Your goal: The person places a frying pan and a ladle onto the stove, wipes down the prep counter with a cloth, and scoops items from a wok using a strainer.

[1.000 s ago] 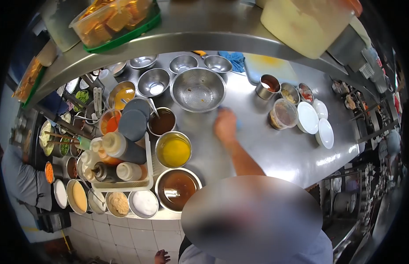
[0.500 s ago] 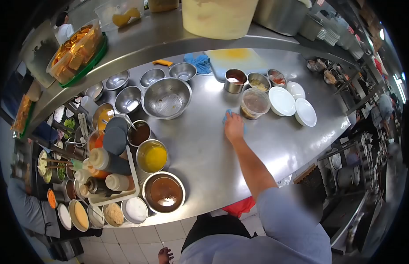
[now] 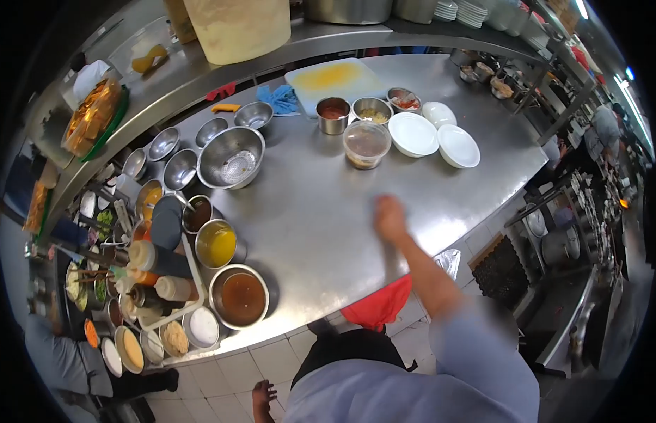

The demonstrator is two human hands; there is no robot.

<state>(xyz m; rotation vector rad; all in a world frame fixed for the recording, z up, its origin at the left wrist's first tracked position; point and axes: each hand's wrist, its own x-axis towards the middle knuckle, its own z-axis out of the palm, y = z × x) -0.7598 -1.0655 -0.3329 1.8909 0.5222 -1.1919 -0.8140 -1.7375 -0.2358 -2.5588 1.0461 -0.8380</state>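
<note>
Over the steel table [image 3: 307, 218], my right hand [image 3: 390, 220] is low near the front edge, smeared by motion; what is under it cannot be made out. The nearest item is a lidded clear tub [image 3: 366, 144], behind and left of it. My left hand [image 3: 263, 396] hangs below the table, fingers slightly apart and holding nothing. White bowls [image 3: 412, 134] stand behind the tub's right side, beside small steel containers [image 3: 333, 115]. A large steel bowl [image 3: 231, 158] sits to the left.
Sauce bowls [image 3: 239, 296] and bottles [image 3: 158, 257] crowd the left side. A cutting board [image 3: 331, 77] and blue cloth [image 3: 277, 100] lie at the back, below a loaded shelf [image 3: 299, 44]. A red cloth [image 3: 378, 304] hangs at the front edge. Another person's sleeve [image 3: 67, 352] shows at left.
The view has turned right. My right hand has moved across the table toward its front right edge; the blue cloth seen under it earlier is not discernible now. My left hand still hangs down.
</note>
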